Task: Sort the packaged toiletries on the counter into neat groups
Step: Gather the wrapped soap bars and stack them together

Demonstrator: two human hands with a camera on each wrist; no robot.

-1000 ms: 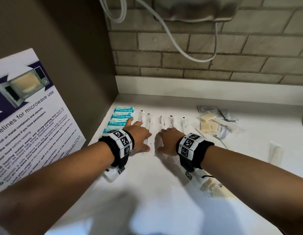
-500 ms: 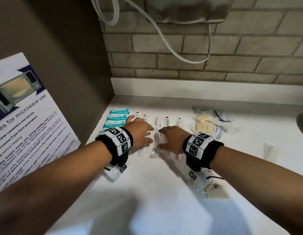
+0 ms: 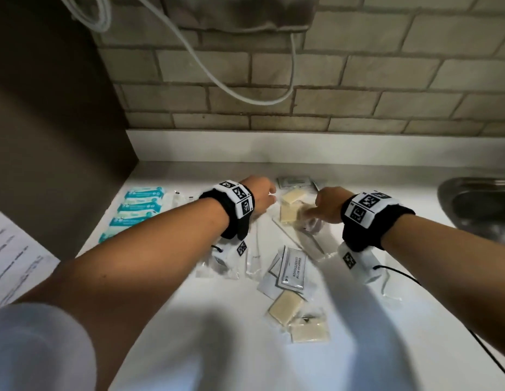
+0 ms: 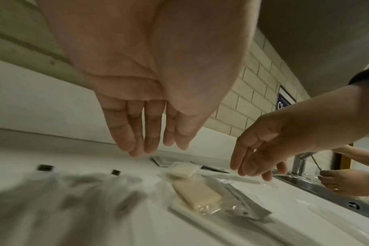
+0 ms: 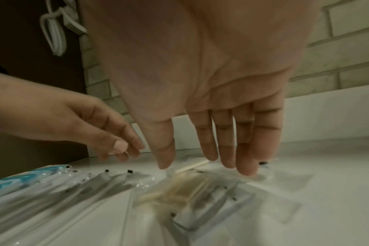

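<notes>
Teal packets lie in a row at the counter's left, with slim clear-wrapped packets beside them. Further right is a loose pile of cream soap bars and grey sachets. My left hand hovers at the pile's left edge, fingers straight and holding nothing. My right hand hangs over the pile's right side, fingers spread downward just above the wrappers, empty. Nearer me lie a shampoo sachet and two more soap bars.
A steel sink is set into the counter at the right, where another person's hand is by the tap. A dark panel with a poster bounds the left. A white cable hangs on the brick wall.
Both hands have lifted off the slim clear packets and moved right to the soap and sachet pile. The slim packets stay beside the teal ones.
</notes>
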